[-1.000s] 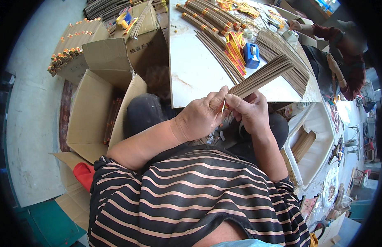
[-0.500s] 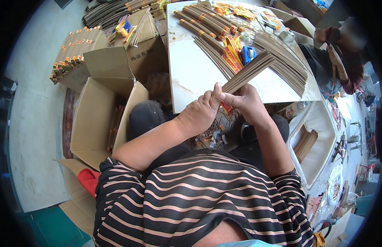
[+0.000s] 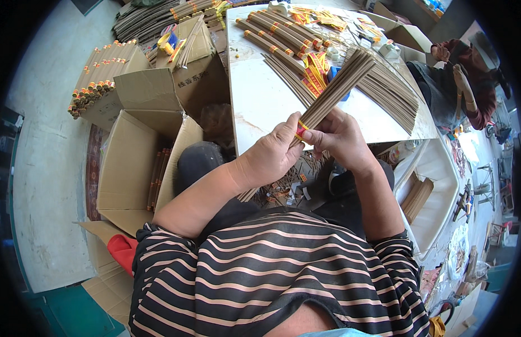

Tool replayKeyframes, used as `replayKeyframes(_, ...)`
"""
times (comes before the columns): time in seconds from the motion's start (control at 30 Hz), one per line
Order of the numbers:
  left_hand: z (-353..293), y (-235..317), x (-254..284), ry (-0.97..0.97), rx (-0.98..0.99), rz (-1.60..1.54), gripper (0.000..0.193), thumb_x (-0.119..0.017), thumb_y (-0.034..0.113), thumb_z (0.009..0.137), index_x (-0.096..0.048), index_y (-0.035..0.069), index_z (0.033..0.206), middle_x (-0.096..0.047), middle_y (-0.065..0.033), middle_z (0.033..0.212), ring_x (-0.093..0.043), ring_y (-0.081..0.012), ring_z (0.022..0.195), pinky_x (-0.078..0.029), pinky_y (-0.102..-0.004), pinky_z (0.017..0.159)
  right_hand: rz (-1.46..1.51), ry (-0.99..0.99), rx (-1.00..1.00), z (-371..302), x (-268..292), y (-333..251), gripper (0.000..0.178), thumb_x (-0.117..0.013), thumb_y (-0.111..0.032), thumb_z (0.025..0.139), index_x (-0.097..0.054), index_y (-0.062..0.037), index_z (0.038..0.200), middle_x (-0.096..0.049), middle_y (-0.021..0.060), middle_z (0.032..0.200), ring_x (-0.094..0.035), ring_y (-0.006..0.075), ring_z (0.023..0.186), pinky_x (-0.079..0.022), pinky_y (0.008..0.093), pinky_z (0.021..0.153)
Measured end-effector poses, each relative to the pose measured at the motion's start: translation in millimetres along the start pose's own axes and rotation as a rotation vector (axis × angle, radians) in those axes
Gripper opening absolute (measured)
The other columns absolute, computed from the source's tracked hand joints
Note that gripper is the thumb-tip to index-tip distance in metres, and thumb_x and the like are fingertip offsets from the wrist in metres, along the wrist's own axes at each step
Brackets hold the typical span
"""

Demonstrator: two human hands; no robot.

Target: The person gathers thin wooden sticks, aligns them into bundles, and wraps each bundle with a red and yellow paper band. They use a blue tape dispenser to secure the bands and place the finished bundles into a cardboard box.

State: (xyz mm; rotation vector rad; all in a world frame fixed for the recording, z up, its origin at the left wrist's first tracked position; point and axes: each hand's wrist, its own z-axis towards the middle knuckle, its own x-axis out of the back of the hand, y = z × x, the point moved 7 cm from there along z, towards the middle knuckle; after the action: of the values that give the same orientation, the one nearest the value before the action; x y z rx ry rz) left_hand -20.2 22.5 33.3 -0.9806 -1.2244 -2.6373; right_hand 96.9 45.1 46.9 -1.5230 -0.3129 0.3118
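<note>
Here both hands' grip closes on a long brown incense-stick bundle (image 3: 336,90), yellow-banded.

Bundle of long thin brown incense sticks (image 3: 338,90), red-and-yellow paper band (image 3: 300,131) near lower end, tilted up-right above white table edge.

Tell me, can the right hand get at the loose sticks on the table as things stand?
Probably not at once. The right hand and the left hand both grip one bundle at its band. The loose sticks lie close ahead on the table, nothing between, so a freed hand could likely get there.
</note>
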Motion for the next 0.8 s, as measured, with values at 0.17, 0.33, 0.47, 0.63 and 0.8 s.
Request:
replayKeyframes(0.17, 1.9, -1.2, 1.8, -0.123, 0.213, -0.402, 0.053, -0.05, 0.011, 0.091, -0.024, -0.005, 0.135, -0.053, -0.0141, 0.102, -0.055, -0.0172, 0.082, -0.047, -0.0261, 0.072, -0.002, -0.057, 0.036, 2.5, -0.6, -3.4, 0.032, -0.068, -0.013, 0.079, -0.05, -0.0013, 0.102, -0.062, 0.0059, 0.081, -0.057, 0.0068, 0.063, -0.045, 0.0181, 0.045)
replayKeyframes(0.33, -0.1, 0.2, -2.1, -0.178, 0.28, -0.673, 0.052, -0.044, 0.022, 0.095, -0.024, 0.0, 0.137, -0.053, -0.0027, 0.087, -0.048, -0.0039, 0.063, -0.044, -0.0173, 0.058, -0.088, -0.087, 0.127, 2.6, -0.3, -10.9, 0.037, -0.069, -0.016, 0.078, -0.049, -0.0001, 0.105, -0.061, 0.0061, 0.086, -0.059, 0.007, 0.068, -0.048, 0.0182, 0.051)
replayKeyframes(0.47, 0.3, 0.1, -1.9, -0.11, 0.384, -0.877, 0.051, -0.041, 0.033, 0.095, -0.032, 0.0, 0.133, -0.054, -0.0025, 0.08, -0.049, -0.0046, 0.063, -0.045, -0.0174, 0.058, -0.056, -0.109, 0.32, 2.1, -3.4, -17.2, 0.032, -0.066, -0.012, 0.08, -0.048, -0.0003, 0.104, -0.062, 0.0084, 0.09, -0.061, 0.0108, 0.074, -0.051, 0.0217, 0.06)
replayKeyframes(0.63, 3.4, -1.8, -2.9, -0.089, 0.465, -1.012, 0.044, -0.043, 0.038, 0.094, -0.047, 0.0, 0.115, -0.053, -0.0039, 0.076, -0.051, -0.0067, 0.061, -0.042, -0.0174, 0.05, -0.189, -0.15, 0.358, -1.2, -5.8, -32.8, 0.03, -0.064, -0.01, 0.081, -0.047, 0.001, 0.104, -0.061, 0.0089, 0.094, -0.063, 0.0152, 0.079, -0.053, 0.026, 0.067)
replayKeyframes(0.8, 0.2, -8.5, -8.3, -0.081, 0.544, -1.196, 0.039, -0.052, 0.036, 0.09, -0.05, 0.001, 0.108, -0.053, -0.0069, 0.075, -0.051, -0.0108, 0.053, -0.04, -0.0193, 0.043, -0.107, -0.135, 0.375, 5.0, 1.3, -21.5, 0.026, -0.067, -0.008, 0.08, -0.051, -0.0027, 0.1, -0.063, 0.0043, 0.086, -0.062, 0.0091, 0.074, -0.051, 0.0214, 0.064)
